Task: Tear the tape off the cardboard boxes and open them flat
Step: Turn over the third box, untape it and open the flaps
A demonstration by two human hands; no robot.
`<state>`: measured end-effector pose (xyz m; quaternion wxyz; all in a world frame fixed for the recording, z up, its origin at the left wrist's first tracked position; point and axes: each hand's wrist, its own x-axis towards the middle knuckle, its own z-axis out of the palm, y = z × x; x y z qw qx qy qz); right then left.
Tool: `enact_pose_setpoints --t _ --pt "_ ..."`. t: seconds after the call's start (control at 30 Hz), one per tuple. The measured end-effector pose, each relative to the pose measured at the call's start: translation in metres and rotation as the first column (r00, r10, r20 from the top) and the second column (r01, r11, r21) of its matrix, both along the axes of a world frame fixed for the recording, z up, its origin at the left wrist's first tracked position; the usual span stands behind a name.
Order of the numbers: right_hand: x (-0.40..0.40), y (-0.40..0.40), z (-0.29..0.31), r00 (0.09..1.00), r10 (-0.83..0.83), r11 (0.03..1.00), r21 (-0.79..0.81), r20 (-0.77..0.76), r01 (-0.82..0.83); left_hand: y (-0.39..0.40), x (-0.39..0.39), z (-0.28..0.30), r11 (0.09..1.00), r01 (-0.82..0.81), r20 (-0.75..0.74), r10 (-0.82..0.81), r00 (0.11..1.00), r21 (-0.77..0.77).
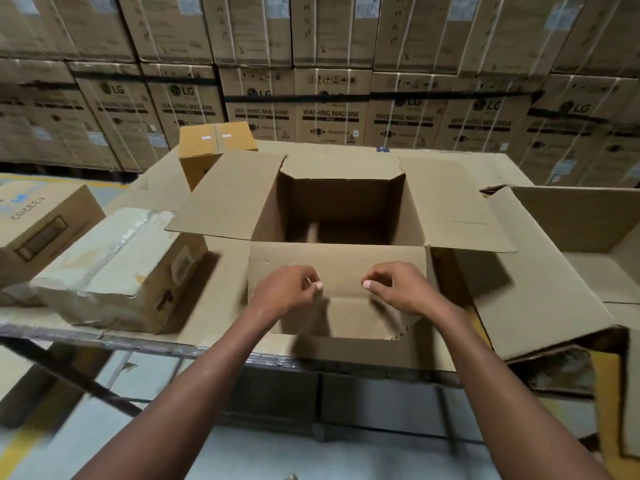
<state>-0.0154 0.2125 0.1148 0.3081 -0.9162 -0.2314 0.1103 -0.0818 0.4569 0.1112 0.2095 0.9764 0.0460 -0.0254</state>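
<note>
Both hands (346,289) hover over open box's (453,209) near flap.

A wall of stacked cartons (332,64) is filling the whole far side of the room from ten o'clock round to two o'clock, each one printed "LG" and "WASHING MACHINE" and bound with pale straps. A dark band (346,97) is running level across the lower row. In front of them a worktable (214,282) is standing, its top covered in sheets of brown card and its metal edge catching a dull shine. Below it, at six o'clock, a pale grey floor (284,455) is showing, with a yellow painted line (24,445) crossing at eight o'clock. The light is falling dim and warm, throwing soft shadows.
</note>
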Motion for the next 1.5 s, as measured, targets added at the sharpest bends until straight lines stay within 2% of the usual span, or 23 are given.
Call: enact_pose_setpoints --t 0.2,0.33,0.47,0.63,0.77,0.93,1.03,1.13,1.23,1.37,1.5 --pt "0.003 -0.003 -0.002 0.999 0.004 1.000 0.008 0.035 -0.004 -0.004 -0.004 -0.008 1.000 -0.021 0.088 0.021 0.996 0.001" --pt "0.016 -0.003 0.012 1.000 0.005 0.999 0.034 0.002 -0.005 0.002 0.006 0.005 0.996 -0.035 0.133 0.024 0.991 0.085" --pt "0.038 0.002 0.032 0.998 0.009 1.000 0.011 -0.058 -0.009 0.010 0.036 0.027 0.990 -0.004 0.180 -0.022 0.983 0.141" --pt "0.086 0.024 0.051 0.999 0.049 0.997 -0.060 0.008 -0.048 0.016 0.096 0.046 0.988 0.047 0.205 -0.076 0.976 0.146" --pt "0.146 0.045 0.041 0.998 0.057 0.983 -0.179 0.030 -0.051 0.020 0.155 0.038 0.990 0.081 0.091 -0.092 0.992 0.119" --pt "0.201 0.068 0.015 0.999 -0.034 0.952 -0.304 -0.005 0.031 0.030 0.214 0.019 0.988 0.101 -0.055 -0.095 0.994 0.113" --pt "0.219 0.076 0.001 0.997 -0.081 0.940 -0.331 0.004 0.078 0.039 0.234 0.011 0.992 0.081 -0.062 -0.075 0.995 0.098" --pt "0.233 0.081 -0.002 0.991 -0.054 0.925 -0.367 0.121 0.095 0.044 0.246 0.008 0.994 0.076 -0.031 -0.074 0.997 0.076" --pt "0.242 0.085 0.005 0.978 -0.051 0.953 -0.282 0.204 0.108 0.046 0.255 0.014 0.995 0.061 0.081 -0.068 0.994 0.084" --pt "0.258 0.093 0.024 0.945 -0.128 0.981 -0.101 0.302 0.165 0.051 0.271 0.036 0.993 0.029 0.260 -0.057 0.964 0.112" --pt "0.288 0.103 0.050 0.914 -0.189 0.978 -0.011 0.360 0.206 0.061 0.304 0.064 0.989 0.019 0.340 -0.068 0.938 0.145"
